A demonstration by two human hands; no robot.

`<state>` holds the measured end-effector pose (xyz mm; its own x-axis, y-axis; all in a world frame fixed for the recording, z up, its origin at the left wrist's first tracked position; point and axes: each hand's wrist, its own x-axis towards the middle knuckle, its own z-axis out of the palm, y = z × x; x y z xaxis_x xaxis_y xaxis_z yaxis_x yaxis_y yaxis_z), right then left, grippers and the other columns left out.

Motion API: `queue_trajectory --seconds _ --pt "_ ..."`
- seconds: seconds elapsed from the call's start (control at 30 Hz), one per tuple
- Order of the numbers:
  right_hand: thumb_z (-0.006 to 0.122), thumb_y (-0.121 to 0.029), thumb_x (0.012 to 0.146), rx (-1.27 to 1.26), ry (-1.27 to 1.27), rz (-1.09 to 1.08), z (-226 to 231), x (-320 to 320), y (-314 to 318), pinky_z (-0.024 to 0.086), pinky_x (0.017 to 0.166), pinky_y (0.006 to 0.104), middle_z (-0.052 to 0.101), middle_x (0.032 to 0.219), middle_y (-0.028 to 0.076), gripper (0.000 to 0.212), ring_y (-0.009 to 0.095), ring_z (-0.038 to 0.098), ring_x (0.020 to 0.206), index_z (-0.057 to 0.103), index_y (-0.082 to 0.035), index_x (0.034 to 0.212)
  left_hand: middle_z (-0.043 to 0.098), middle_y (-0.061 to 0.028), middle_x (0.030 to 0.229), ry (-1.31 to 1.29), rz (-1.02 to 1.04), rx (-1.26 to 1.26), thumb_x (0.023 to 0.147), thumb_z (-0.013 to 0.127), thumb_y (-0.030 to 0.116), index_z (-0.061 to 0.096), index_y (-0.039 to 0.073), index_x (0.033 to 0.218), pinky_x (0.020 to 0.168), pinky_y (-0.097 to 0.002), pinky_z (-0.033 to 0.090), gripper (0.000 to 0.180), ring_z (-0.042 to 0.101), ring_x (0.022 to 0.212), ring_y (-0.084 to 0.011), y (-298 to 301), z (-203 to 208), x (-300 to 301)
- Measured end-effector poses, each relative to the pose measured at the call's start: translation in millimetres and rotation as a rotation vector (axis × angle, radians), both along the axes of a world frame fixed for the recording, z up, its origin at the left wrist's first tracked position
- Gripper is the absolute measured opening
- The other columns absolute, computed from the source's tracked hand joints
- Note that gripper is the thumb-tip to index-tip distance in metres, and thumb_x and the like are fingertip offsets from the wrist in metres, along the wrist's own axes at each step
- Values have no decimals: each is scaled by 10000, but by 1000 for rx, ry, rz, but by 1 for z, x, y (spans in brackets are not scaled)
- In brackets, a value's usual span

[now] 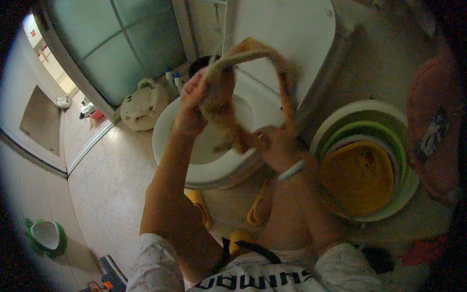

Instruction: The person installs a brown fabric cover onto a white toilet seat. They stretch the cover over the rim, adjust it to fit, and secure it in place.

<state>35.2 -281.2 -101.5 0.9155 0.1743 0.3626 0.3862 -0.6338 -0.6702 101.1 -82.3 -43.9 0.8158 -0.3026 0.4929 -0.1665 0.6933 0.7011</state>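
Note:
Over the white toilet, both my hands hold a limp brown and tan cloth-like thing that is blurred by motion. It hangs in folds, and a tan strip arches across its top toward the right. My left hand has its fingers closed round the left side of it. Lower down, my right hand pinches its bottom edge, with a pale band round the wrist. Part of the thing hangs above the bowl; its exact kind cannot be made out.
The toilet lid stands raised. To the right are nested white, green and orange basins, with a pink thing beyond. A cream bag-like thing and blue-capped bottles stand left, near a frosted glass door. Yellow slippers show below.

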Motion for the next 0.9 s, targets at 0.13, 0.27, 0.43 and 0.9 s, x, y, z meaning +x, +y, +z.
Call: queue_trajectory --seconds 0.13,0.27,0.43,0.9 --pt "636 -53 686 -51 -326 -132 48 8 -37 455 624 327 585 768 123 193 243 588 719 604 -14 872 493 -73 1160 -9 187 -45 812 523 232 437 54 1172 937 -341 335 410 453 1087 -197 9 0 5" --pt "620 -17 670 -72 -465 -167 87 7 -33 456 638 306 578 760 123 201 233 587 729 600 -12 870 471 -88 1190 42 21 -233 810 489 190 409 51 1198 963 -381 306 420 432 1116 -232 37 -11 18" --pt "611 15 666 118 -608 -130 126 -9 -10 461 677 283 604 805 96 201 191 592 774 599 -4 866 474 -102 1177 104 -64 -421 818 483 185 407 40 1196 927 -376 333 412 443 1087 -235 71 -6 4" --pt "592 -73 728 978 367 322 145 4 27 455 820 333 606 971 89 266 206 579 887 574 -12 986 527 -99 1105 243 527 314 806 396 566 466 20 1156 864 -321 388 652 494 1004 -227 159 -21 -29"
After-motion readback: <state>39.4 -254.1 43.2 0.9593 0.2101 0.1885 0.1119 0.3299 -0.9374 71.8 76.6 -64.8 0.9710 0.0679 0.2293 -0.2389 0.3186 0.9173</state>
